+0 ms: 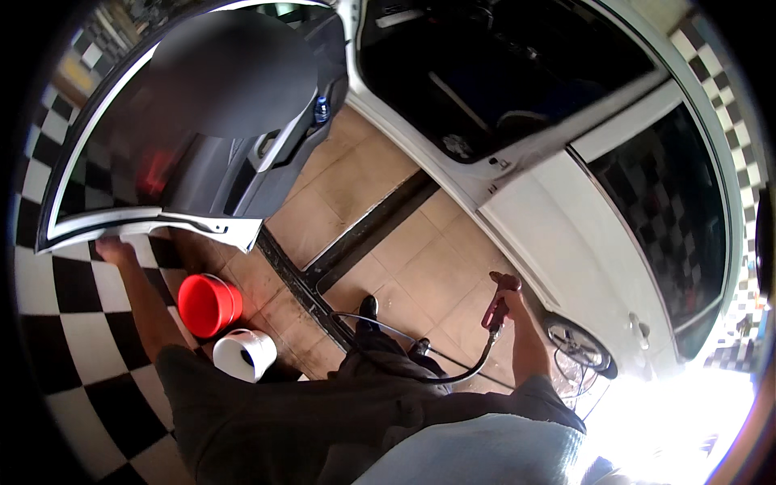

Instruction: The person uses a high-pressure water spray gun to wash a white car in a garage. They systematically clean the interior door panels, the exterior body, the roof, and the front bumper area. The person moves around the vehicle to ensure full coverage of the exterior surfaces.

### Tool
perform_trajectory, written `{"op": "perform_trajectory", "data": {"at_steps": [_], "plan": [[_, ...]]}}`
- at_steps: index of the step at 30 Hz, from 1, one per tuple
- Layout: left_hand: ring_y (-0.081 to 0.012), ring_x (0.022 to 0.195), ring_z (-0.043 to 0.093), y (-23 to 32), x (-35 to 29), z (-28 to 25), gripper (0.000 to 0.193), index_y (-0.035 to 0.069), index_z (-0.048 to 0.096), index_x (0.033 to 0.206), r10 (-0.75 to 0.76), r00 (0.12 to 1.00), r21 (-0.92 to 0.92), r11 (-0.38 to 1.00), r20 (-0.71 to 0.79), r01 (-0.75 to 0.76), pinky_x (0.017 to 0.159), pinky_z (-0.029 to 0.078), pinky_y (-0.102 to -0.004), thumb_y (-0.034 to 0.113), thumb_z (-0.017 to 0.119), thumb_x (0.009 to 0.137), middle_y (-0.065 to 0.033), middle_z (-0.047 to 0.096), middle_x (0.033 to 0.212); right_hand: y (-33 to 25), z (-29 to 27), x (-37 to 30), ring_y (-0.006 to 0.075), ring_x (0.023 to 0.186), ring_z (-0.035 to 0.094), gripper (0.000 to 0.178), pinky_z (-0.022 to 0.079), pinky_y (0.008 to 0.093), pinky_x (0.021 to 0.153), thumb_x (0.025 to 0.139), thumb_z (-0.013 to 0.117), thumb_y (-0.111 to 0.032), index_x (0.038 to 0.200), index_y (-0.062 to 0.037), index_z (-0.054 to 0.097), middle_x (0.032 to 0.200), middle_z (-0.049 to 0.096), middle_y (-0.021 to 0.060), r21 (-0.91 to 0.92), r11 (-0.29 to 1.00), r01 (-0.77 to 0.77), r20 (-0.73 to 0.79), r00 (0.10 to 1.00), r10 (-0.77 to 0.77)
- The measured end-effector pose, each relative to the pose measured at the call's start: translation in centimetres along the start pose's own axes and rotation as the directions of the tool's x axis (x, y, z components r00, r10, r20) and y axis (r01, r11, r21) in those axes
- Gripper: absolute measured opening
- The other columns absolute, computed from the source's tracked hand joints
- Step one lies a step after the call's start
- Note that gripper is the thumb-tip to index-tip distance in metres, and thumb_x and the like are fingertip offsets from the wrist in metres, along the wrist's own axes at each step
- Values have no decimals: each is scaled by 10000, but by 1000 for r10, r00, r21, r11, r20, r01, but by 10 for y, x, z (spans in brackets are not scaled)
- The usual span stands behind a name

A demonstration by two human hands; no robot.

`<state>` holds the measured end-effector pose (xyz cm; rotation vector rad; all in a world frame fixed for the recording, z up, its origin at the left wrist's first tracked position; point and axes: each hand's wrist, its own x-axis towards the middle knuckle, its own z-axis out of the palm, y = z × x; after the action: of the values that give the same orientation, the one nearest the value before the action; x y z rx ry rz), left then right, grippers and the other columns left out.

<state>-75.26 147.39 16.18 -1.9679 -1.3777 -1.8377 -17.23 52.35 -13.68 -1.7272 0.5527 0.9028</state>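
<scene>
My right hand (508,297) is closed round a red-handled hose gun (494,314), beside the white car's lower side. A dark hose (477,369) curves from the gun's lower end back toward my legs. Whether the gun carries air or water cannot be seen. Far to the left, my left hand (113,250) grips the edge of the open white car door (145,214); the door hides part of its fingers. The door's dark inner panel (222,174) faces the car opening.
A red bucket (208,305) and a white bucket (244,354) stand left of my feet. A dark floor channel (372,222) crosses the tan tiles (424,259). The car's wheel (579,346) is at right. A blue-capped bottle (322,110) sits in the door.
</scene>
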Motion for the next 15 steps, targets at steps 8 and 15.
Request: {"op": "perform_trajectory", "data": {"at_steps": [8, 15], "plan": [[-317, 1185, 513, 220, -114, -25, 511, -46, 441, 1269, -340, 910, -639, 651, 237, 409, 1030, 418, -465, 366, 330, 988, -201, 521, 1276, 19, 3, -38, 218, 521, 568, 130, 509, 374, 475, 713, 671, -95, 767, -18, 580, 628, 556, 101, -77, 996, 56, -51, 997, -60], [-244, 1134, 471, 493, -262, -114, 347, 35, 481, 1151, -257, 700, -658, 239, 666, 714, 1000, 351, -410, 308, 381, 961, -121, 489, 1201, -7, 63, -67, 229, 501, 591, 105, 519, 359, 481, 685, 652, -62, 669, 21, 590, 590, 577, 125, -91, 994, 66, 156, 986, -51]]}}
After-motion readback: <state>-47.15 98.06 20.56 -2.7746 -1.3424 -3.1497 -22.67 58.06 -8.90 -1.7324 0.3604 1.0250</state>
